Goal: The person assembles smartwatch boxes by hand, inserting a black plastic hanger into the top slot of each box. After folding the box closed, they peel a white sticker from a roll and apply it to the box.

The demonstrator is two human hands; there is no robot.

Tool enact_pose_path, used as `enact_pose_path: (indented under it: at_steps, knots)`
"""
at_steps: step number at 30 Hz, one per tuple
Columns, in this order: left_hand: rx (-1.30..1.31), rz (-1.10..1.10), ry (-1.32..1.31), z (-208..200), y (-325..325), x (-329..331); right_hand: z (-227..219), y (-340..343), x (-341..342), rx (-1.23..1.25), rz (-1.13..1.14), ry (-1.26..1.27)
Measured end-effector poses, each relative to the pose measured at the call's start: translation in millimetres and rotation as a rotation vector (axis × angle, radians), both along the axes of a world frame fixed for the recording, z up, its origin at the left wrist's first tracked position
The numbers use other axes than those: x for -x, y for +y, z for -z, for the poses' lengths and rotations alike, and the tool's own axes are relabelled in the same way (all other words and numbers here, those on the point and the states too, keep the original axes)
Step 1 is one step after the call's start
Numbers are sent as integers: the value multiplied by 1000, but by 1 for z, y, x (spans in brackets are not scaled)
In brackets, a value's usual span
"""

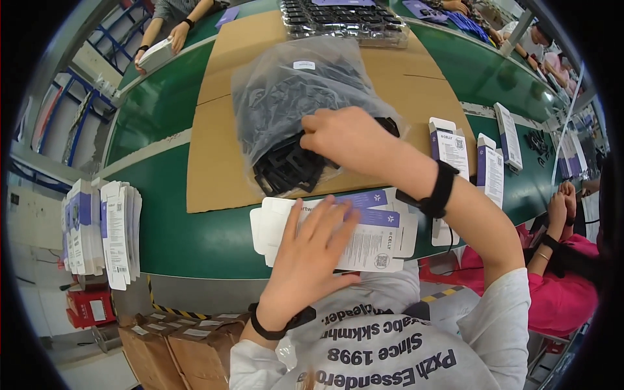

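My left hand (312,257) lies flat with fingers spread on a stack of flattened white and purple cartons (374,234) at the near edge of the green table. My right hand (348,136) reaches forward into the open mouth of a clear plastic bag (292,84) full of black plastic parts (289,169). Its fingers are curled among the parts at the bag's opening, and whether they grip one is hidden. The bag rests on a brown cardboard sheet (214,162). Both wrists wear black bands.
Upright stacks of flat cartons (104,234) stand at the table's left edge. Folded purple and white boxes (471,156) stand to the right. A clear tray of black parts (344,19) sits at the far side. Other people's hands work at far left and right. Brown cardboard boxes (175,344) sit below.
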State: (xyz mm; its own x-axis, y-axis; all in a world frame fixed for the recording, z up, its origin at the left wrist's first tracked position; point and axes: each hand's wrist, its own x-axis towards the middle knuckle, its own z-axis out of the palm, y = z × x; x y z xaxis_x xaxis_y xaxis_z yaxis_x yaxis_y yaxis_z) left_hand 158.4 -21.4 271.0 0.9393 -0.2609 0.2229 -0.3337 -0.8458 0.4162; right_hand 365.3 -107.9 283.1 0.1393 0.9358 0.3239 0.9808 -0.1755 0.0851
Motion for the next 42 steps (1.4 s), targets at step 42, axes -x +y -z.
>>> enact_pose_path:
  at_steps: [42]
  knots:
    - [216,-116,-114,-17,-17,12,-29,-163,122,-790,544,1645]
